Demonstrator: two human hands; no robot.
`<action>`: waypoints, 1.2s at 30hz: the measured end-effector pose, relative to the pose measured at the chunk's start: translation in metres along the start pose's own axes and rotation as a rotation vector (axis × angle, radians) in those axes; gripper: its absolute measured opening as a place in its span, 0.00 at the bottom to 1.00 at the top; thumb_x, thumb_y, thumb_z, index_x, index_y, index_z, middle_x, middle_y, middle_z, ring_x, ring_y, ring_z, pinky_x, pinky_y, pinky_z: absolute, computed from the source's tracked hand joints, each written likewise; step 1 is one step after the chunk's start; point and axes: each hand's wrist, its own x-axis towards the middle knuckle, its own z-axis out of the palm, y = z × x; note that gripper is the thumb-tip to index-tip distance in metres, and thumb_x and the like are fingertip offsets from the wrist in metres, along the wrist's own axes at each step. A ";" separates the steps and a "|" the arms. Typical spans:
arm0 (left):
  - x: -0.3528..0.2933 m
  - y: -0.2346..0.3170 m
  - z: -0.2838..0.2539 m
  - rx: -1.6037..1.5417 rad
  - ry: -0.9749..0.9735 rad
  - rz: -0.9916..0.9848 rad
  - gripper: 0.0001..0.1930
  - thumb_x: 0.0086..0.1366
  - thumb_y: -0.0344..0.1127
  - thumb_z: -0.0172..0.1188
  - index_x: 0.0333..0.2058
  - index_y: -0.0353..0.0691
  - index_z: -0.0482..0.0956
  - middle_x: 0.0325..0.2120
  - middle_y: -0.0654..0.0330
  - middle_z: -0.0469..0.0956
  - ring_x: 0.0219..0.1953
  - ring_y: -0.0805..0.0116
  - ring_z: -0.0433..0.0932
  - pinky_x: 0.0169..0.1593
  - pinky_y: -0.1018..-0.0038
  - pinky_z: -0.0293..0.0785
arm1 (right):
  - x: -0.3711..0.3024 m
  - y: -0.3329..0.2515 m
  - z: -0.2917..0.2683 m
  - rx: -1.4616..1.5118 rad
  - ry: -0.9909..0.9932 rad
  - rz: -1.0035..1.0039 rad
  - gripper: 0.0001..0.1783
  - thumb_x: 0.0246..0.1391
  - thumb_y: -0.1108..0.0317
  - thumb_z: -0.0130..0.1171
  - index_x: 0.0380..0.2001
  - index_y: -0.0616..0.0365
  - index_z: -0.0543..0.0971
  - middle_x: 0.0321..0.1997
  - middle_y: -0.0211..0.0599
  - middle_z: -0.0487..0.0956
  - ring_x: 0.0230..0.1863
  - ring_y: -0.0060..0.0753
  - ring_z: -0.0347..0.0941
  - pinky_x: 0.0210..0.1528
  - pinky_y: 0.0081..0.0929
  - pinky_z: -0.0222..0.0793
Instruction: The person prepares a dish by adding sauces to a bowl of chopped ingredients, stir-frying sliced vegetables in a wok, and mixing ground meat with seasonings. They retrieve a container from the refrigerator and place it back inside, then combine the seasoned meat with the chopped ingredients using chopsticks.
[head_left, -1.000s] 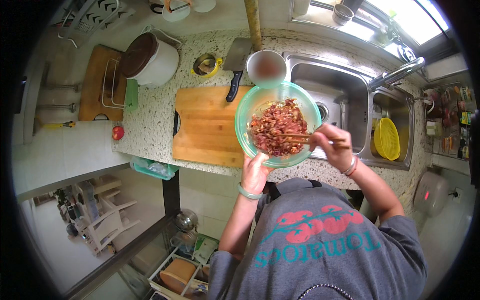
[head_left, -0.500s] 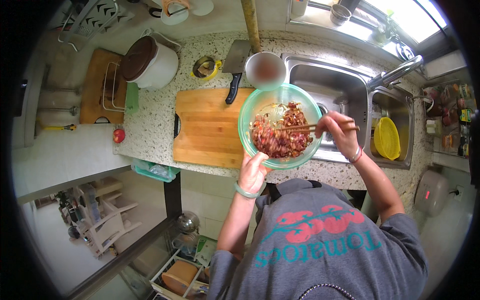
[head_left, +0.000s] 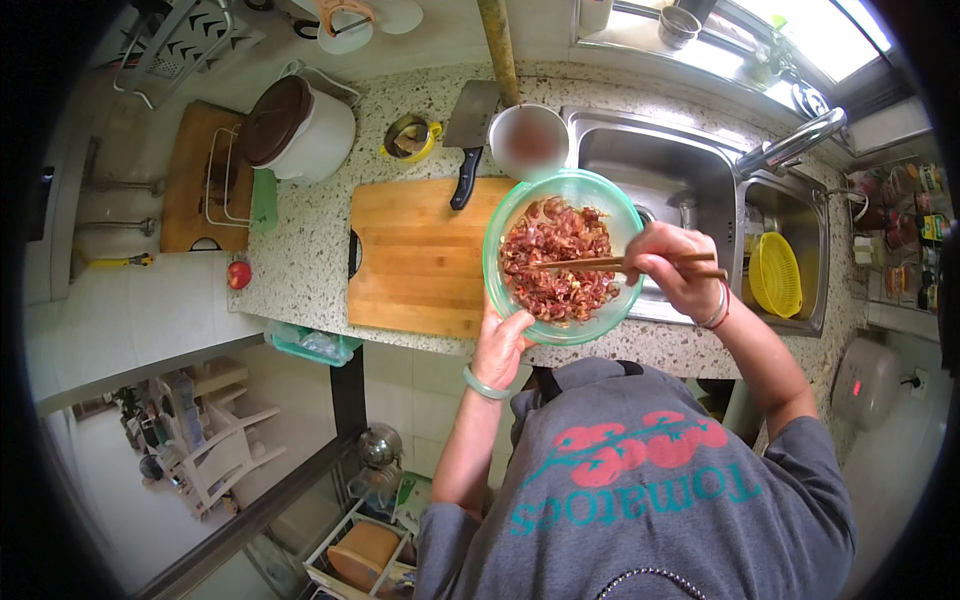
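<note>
My left hand grips the near-left rim of a pale green bowl, thumb over the edge and the other fingers hidden beneath. Inside lies a heap of reddish-brown sliced meat with small pale bits mixed in. Over the bowl's right side, my right hand is closed around a pair of wooden chopsticks. Their tips reach into the meat near the left of the heap. The bowl overlaps the right end of a wooden cutting board and the counter by the sink.
Touching the bowl's far side is a white bowl with blurred contents. A cleaver lies behind the board, beside a yellow-handled cup. The steel sink holds a yellow basket. A lidded white pot stands left, and an apple sits near the edge.
The chopsticks and my right hand have shifted, with the tips now farther left in the bowl. The meat has been turned and spread into a fuller heap. My left hand keeps its hold.
</note>
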 end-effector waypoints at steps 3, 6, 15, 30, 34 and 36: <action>0.001 0.003 0.003 0.101 -0.033 0.010 0.36 0.58 0.18 0.48 0.65 0.41 0.50 0.58 0.55 0.64 0.52 0.62 0.74 0.51 0.61 0.79 | 0.035 0.008 0.000 -0.216 -0.131 -0.143 0.04 0.57 0.72 0.59 0.30 0.62 0.77 0.27 0.37 0.77 0.27 0.28 0.74 0.29 0.27 0.68; -0.003 0.005 -0.001 0.107 -0.037 -0.008 0.35 0.59 0.19 0.48 0.64 0.41 0.51 0.58 0.56 0.64 0.54 0.62 0.72 0.52 0.64 0.78 | 0.046 0.034 -0.016 -0.041 -0.002 0.067 0.07 0.59 0.71 0.58 0.28 0.64 0.76 0.25 0.35 0.77 0.26 0.23 0.73 0.29 0.23 0.69; 0.007 -0.020 -0.010 -0.263 0.041 0.030 0.32 0.58 0.17 0.45 0.63 0.44 0.55 0.57 0.55 0.65 0.56 0.56 0.71 0.53 0.54 0.77 | -0.047 0.045 0.003 -0.048 0.235 0.252 0.10 0.62 0.73 0.52 0.27 0.67 0.76 0.25 0.38 0.79 0.24 0.23 0.79 0.25 0.19 0.74; -0.001 0.000 0.016 -0.167 0.033 0.055 0.33 0.60 0.18 0.44 0.64 0.46 0.51 0.57 0.54 0.64 0.53 0.55 0.74 0.47 0.55 0.81 | -0.027 0.023 0.010 -0.100 0.191 0.113 0.02 0.57 0.77 0.58 0.31 0.65 0.78 0.25 0.38 0.79 0.25 0.27 0.78 0.25 0.22 0.73; -0.005 0.000 0.004 -0.139 0.039 0.003 0.32 0.60 0.18 0.44 0.63 0.45 0.52 0.56 0.55 0.65 0.52 0.55 0.74 0.48 0.55 0.81 | -0.010 0.019 -0.019 0.087 0.326 0.173 0.10 0.63 0.73 0.52 0.31 0.68 0.77 0.25 0.36 0.79 0.26 0.24 0.77 0.30 0.19 0.74; -0.006 0.001 0.004 -0.136 0.012 -0.004 0.32 0.61 0.18 0.44 0.63 0.44 0.52 0.56 0.54 0.65 0.52 0.56 0.75 0.48 0.54 0.80 | -0.006 0.034 -0.025 -0.010 0.363 0.176 0.10 0.63 0.71 0.52 0.32 0.67 0.78 0.27 0.35 0.79 0.27 0.24 0.78 0.31 0.19 0.74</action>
